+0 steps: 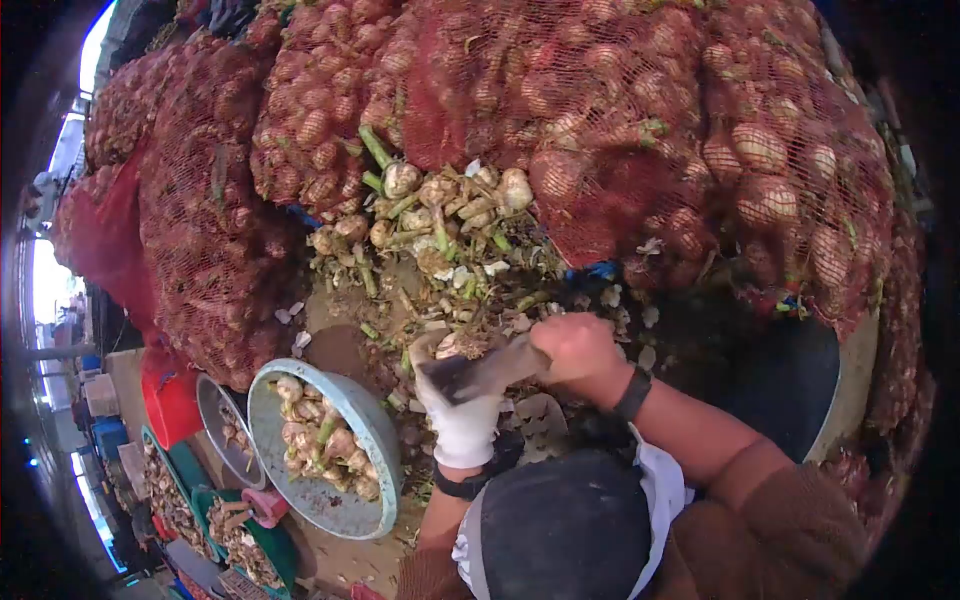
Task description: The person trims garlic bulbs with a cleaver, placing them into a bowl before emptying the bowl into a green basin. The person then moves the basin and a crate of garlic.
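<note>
Garlic (461,345) | right of basin (387,437) | left hand (464,425) grasps it, right hand (581,349) clenches blade (492,371) | likely light, firm; hold bulb's sides

head cam only, worn high, facing forward and steeply down; wide round view, dark corners. left hand (458,415) and right hand (580,350) fairly close, mid-frame; mesh sacks (480,80) across the top.
</note>
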The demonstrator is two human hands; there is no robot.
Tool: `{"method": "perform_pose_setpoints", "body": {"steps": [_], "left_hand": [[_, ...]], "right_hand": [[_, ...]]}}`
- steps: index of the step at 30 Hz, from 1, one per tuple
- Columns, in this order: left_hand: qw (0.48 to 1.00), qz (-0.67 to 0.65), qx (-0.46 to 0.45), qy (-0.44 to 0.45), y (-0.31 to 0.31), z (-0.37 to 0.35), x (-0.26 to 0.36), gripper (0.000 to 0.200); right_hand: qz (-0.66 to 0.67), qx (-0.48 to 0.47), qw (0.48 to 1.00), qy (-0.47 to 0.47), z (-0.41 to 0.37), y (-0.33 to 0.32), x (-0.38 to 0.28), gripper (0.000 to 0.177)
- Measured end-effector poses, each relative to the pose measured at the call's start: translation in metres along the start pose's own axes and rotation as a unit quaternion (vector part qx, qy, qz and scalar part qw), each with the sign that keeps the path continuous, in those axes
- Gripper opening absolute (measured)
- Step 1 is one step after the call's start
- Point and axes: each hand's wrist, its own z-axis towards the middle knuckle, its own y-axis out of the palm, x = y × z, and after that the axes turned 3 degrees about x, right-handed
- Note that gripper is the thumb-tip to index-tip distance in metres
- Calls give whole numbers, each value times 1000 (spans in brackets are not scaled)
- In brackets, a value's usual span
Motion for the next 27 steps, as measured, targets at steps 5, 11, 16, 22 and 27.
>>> {"method": "perform_pose_setpoints", "body": {"steps": [5, 11, 16, 22, 27], "left_hand": [[985, 72, 45, 149, 0, 5, 58, 63], [993, -104, -5, 57, -15, 22, 8, 46], [978, 136, -31, 155, -19, 14, 8, 40], [972, 215, -24, 87, -12, 2, 42, 63], [990, 113, 10, 86, -11, 14, 33, 61]], "right_hand": [[46, -105, 925, 363, -30, 7, 47, 15], [13, -51, 999, -10, 24, -19, -46, 9], [7, -28, 999, -42, 19, -16, -49, 8], [-23, -127, 983, 128, -16, 15, 30, 9], [39, -140, 960, 238, -10, 7, -2, 12]]}}
